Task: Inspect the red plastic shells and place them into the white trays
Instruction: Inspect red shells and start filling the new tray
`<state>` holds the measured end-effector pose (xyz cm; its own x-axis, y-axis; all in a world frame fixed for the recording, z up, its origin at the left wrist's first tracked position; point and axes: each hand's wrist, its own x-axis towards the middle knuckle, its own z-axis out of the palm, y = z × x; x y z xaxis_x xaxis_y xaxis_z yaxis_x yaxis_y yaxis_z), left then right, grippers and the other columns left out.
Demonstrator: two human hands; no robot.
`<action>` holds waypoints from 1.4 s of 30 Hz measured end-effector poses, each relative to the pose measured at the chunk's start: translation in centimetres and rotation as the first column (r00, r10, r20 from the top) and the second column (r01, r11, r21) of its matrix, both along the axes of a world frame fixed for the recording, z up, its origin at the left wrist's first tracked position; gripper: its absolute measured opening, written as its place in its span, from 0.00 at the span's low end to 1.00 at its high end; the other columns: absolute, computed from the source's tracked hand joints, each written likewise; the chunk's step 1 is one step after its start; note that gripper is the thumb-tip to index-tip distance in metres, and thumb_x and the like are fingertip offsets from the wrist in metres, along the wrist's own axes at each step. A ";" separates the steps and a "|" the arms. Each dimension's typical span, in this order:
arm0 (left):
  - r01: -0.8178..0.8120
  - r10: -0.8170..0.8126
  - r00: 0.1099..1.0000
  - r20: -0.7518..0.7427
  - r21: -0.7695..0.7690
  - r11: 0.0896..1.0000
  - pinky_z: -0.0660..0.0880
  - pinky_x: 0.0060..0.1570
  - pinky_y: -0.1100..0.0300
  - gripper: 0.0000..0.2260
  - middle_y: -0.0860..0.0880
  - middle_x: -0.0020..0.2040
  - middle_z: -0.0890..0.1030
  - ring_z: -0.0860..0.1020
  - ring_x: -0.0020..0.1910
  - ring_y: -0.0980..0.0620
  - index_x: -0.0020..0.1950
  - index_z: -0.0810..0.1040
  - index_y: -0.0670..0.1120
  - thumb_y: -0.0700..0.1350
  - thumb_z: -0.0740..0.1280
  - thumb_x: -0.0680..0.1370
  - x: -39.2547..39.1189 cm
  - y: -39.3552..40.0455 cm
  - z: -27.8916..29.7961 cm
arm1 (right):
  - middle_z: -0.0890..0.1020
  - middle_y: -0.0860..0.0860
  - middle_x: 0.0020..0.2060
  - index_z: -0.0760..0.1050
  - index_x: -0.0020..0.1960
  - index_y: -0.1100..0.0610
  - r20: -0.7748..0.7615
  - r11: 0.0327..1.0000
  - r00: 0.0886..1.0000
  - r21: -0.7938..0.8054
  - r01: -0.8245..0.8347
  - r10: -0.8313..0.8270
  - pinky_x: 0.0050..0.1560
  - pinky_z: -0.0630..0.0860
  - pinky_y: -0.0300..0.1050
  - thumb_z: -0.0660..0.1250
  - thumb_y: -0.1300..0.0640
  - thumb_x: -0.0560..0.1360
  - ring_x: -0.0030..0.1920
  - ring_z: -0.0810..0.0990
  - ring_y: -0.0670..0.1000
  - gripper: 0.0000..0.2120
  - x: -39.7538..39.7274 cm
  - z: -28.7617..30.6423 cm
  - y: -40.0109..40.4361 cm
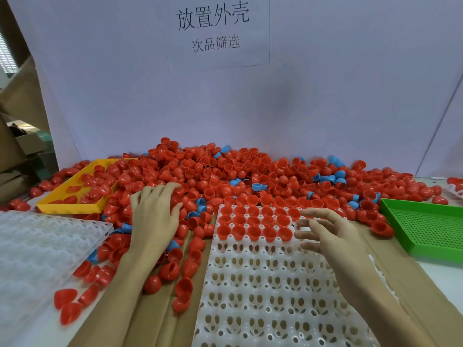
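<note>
Red plastic shells heaped all across the back of the bench, w/ a few blue shells mixed in. Person's left hand lies palm-down on the pile, fingers straight and a bit spread, tips on the shells at the heap's near edge; not gripping anything I can see. Right hand hovers over the right side of the white tray, fingers apart and loosely bent, nothing in it.

That tray sits front-centre on brown cardboard. Its far three rows hold red shells, open side up, approx five or six per row; the rest of the pockets are bare. A second white tray lies at the left, upside down by the look of it, loose red shells just beside it. Yellow tray behind that one, partly buried, some red shells inside. Green perforated tray at the right edge. Paper sign w/ printed characters on the white backboard.
</note>
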<state>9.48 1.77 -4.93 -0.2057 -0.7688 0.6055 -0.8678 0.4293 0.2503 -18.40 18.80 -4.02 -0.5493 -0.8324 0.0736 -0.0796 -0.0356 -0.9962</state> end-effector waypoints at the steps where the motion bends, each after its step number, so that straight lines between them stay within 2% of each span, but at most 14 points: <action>1: 0.064 -0.063 0.995 -0.072 0.020 0.998 0.66 0.67 0.49 0.19 0.51 0.58 0.84 0.78 0.60 0.47 0.67 0.80 0.48 0.41 0.76 0.77 -0.5 0.4 0.3 | 0.88 0.51 0.47 0.83 0.54 0.52 0.001 1.000 1.000 -0.002 -0.008 0.008 0.39 0.81 0.40 0.61 0.63 0.86 0.45 0.88 0.50 0.12 0.0 0.0 0.0; 3: 0.264 -0.226 0.927 -0.299 0.091 0.960 0.69 0.67 0.63 0.20 0.59 0.58 0.82 0.79 0.60 0.60 0.68 0.78 0.52 0.43 0.76 0.77 -1.6 1.6 1.0 | 0.88 0.52 0.46 0.84 0.53 0.54 -0.010 0.999 0.999 0.001 -0.034 0.034 0.39 0.81 0.40 0.61 0.64 0.85 0.44 0.88 0.50 0.13 0.1 0.0 0.1; 5: 0.462 -0.335 0.812 -0.479 0.176 0.869 0.71 0.60 0.74 0.20 0.63 0.56 0.83 0.79 0.59 0.67 0.66 0.76 0.55 0.45 0.77 0.77 -2.8 3.1 1.5 | 0.88 0.53 0.46 0.84 0.53 0.55 -0.031 0.998 0.997 -0.006 -0.067 0.066 0.39 0.82 0.39 0.62 0.65 0.85 0.42 0.88 0.50 0.13 0.2 0.2 0.2; 7: 0.589 -0.397 0.739 -0.545 0.234 0.774 0.74 0.61 0.72 0.19 0.64 0.58 0.83 0.80 0.59 0.66 0.65 0.76 0.57 0.46 0.76 0.78 -4.0 4.5 1.6 | 0.88 0.52 0.47 0.82 0.60 0.52 -0.092 0.991 0.987 -0.027 -0.131 0.128 0.42 0.83 0.40 0.65 0.62 0.84 0.44 0.88 0.50 0.10 0.5 0.2 0.2; 9: 0.689 -0.464 0.675 -0.574 0.264 0.675 0.76 0.63 0.66 0.18 0.62 0.60 0.83 0.81 0.60 0.62 0.65 0.77 0.56 0.46 0.76 0.78 -5.2 5.8 1.5 | 0.86 0.47 0.53 0.72 0.73 0.44 -0.155 0.970 0.959 -0.015 -0.242 0.237 0.50 0.85 0.45 0.68 0.55 0.82 0.50 0.88 0.49 0.21 0.8 0.0 0.3; 11: 0.771 -0.530 0.607 -0.592 0.278 0.573 0.76 0.64 0.64 0.17 0.60 0.60 0.83 0.82 0.62 0.59 0.64 0.77 0.54 0.44 0.76 0.78 -6.3 7.0 1.4 | 0.83 0.43 0.60 0.62 0.80 0.37 -0.202 0.940 0.920 0.001 -0.342 0.335 0.55 0.85 0.47 0.70 0.51 0.80 0.57 0.86 0.47 0.32 1.1 -0.2 0.3; 13: 0.824 -0.576 0.551 -0.604 0.282 0.491 0.76 0.65 0.64 0.16 0.57 0.61 0.83 0.81 0.63 0.57 0.64 0.78 0.52 0.42 0.75 0.79 -6.9 7.7 1.4 | 0.82 0.44 0.61 0.66 0.79 0.39 -0.240 0.908 0.886 -0.036 -0.417 0.397 0.56 0.85 0.47 0.70 0.53 0.80 0.60 0.85 0.48 0.30 1.4 -0.1 0.3; 16: 0.869 -0.589 0.479 -0.650 0.259 0.421 0.76 0.65 0.63 0.14 0.54 0.61 0.84 0.82 0.64 0.54 0.64 0.79 0.50 0.41 0.74 0.80 -7.0 8.1 1.4 | 0.85 0.50 0.55 0.79 0.69 0.46 -0.301 0.903 0.877 -0.099 -0.419 0.374 0.52 0.85 0.47 0.71 0.59 0.81 0.54 0.87 0.53 0.18 1.2 0.2 0.4; 21: 0.900 -0.525 0.402 -0.750 0.217 0.378 0.80 0.59 0.60 0.14 0.51 0.61 0.84 0.83 0.62 0.50 0.65 0.80 0.46 0.38 0.73 0.80 -6.9 8.0 1.8 | 0.85 0.48 0.51 0.82 0.63 0.48 -0.332 0.919 0.885 -0.107 -0.379 0.326 0.49 0.85 0.48 0.74 0.59 0.79 0.50 0.87 0.53 0.14 1.3 0.4 0.5; 27: 0.905 -0.472 0.377 -0.797 0.208 0.372 0.78 0.61 0.62 0.12 0.49 0.61 0.85 0.83 0.62 0.50 0.66 0.80 0.47 0.38 0.69 0.83 -6.9 8.0 1.9 | 0.87 0.50 0.50 0.80 0.63 0.49 -0.319 0.922 0.895 -0.126 -0.366 0.312 0.47 0.85 0.49 0.75 0.55 0.78 0.48 0.87 0.54 0.14 1.5 0.5 0.5; 31: 0.881 -0.389 0.409 -0.826 0.246 0.403 0.81 0.55 0.60 0.08 0.46 0.54 0.87 0.86 0.53 0.47 0.61 0.83 0.46 0.43 0.65 0.86 -7.0 8.0 1.8 | 0.88 0.52 0.46 0.80 0.58 0.55 -0.262 0.925 0.914 -0.135 -0.354 0.311 0.43 0.85 0.47 0.70 0.51 0.79 0.45 0.88 0.54 0.11 1.8 0.6 0.6; 35: 0.889 -0.302 0.407 -0.862 0.297 0.349 0.82 0.54 0.55 0.13 0.44 0.52 0.87 0.86 0.49 0.43 0.59 0.83 0.45 0.51 0.64 0.85 -7.4 8.1 1.6 | 0.86 0.58 0.38 0.80 0.50 0.60 -0.132 0.930 0.935 -0.126 -0.345 0.329 0.36 0.83 0.45 0.67 0.48 0.80 0.35 0.86 0.60 0.15 1.8 0.5 0.5; 37: 0.891 -0.313 0.414 -0.855 0.309 0.334 0.82 0.54 0.56 0.13 0.45 0.52 0.87 0.87 0.48 0.43 0.58 0.83 0.47 0.54 0.67 0.83 -7.5 8.3 1.7 | 0.85 0.58 0.37 0.80 0.50 0.60 -0.144 0.933 0.935 -0.115 -0.340 0.323 0.35 0.82 0.45 0.66 0.47 0.81 0.34 0.86 0.60 0.15 1.8 0.6 0.5; 42: 0.893 -0.317 0.405 -0.858 0.295 0.341 0.82 0.50 0.61 0.10 0.44 0.49 0.87 0.87 0.45 0.43 0.57 0.84 0.47 0.52 0.71 0.81 -7.7 8.5 1.6 | 0.85 0.59 0.36 0.78 0.53 0.59 -0.110 0.927 0.926 -0.064 -0.371 0.362 0.31 0.80 0.45 0.59 0.44 0.84 0.31 0.85 0.62 0.19 1.8 0.7 0.7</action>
